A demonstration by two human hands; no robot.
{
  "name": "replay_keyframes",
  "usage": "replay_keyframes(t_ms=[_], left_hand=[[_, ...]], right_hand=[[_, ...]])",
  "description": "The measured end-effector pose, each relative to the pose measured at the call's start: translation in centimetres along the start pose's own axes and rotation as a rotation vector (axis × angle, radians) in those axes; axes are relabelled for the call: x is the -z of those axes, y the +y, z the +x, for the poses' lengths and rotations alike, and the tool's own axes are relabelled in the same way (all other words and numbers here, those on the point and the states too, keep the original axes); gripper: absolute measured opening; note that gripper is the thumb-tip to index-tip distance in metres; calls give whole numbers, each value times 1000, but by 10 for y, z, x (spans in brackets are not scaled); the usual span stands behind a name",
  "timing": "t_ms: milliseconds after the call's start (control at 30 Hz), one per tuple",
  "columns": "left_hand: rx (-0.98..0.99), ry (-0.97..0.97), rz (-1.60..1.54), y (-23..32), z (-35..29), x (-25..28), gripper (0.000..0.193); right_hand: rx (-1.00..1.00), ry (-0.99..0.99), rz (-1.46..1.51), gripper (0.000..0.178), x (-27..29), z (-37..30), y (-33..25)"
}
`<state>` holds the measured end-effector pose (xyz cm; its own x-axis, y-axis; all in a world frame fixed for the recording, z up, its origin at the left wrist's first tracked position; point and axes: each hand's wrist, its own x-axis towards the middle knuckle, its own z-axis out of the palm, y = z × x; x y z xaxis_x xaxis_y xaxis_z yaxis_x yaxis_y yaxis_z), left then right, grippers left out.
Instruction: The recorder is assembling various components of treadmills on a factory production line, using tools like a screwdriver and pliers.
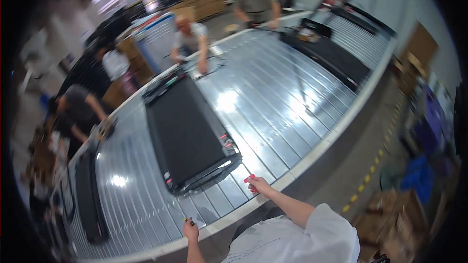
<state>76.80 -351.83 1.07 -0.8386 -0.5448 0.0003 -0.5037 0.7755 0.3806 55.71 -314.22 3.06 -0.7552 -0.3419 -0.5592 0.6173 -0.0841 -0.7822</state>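
Observation:
My left hand (pixel 191 230) is closed around the yellow and black handle of a screwdriver (pixel 179 210), its thin shaft pointing away over the table's near edge. To the right, my right hand (pixel 259 186) is closed on a small red piece (pixel 250 178); blur hides its exact kind. Just beyond both hands, a black treadmill base (pixel 183 126) lies flat with its belt facing up. Small red bits show at its near corners. Neither hand touches it.
The treadmill rests on a long slatted metal conveyor table (pixel 263 102) with a pale rim. Another treadmill (pixel 331 56) lies far right, and a long black unit (pixel 89 199) at left. Several co-workers stand along the far side. Cardboard (pixel 390 219) and a blue bin (pixel 418 178) are at right.

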Motion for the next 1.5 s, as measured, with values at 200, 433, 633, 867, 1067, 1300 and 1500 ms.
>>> replay_keyframes(t_ms=[200,433,633,867,1067,1300,1500], left_hand=[[-576,51,163,-4,165,-13,41],[-861,-303,259,-18,232,-69,63],[-664,-535,220,-98,295,-116,52],[-597,-562,111,-44,282,-45,29],[-509,-572,164,-12,247,22,37],[-521,-450,163,-10,215,108,39],[-555,-447,190,-5,138,125,31]], right_hand=[[105,336,106,35,-26,-32,17],[137,617,350,26,-68,-79,66],[150,635,346,30,-116,-62,69],[124,640,292,31,-170,-31,76],[120,539,263,25,-200,-61,81],[158,308,383,26,-240,-65,88],[201,160,635,30,-236,-53,85]])
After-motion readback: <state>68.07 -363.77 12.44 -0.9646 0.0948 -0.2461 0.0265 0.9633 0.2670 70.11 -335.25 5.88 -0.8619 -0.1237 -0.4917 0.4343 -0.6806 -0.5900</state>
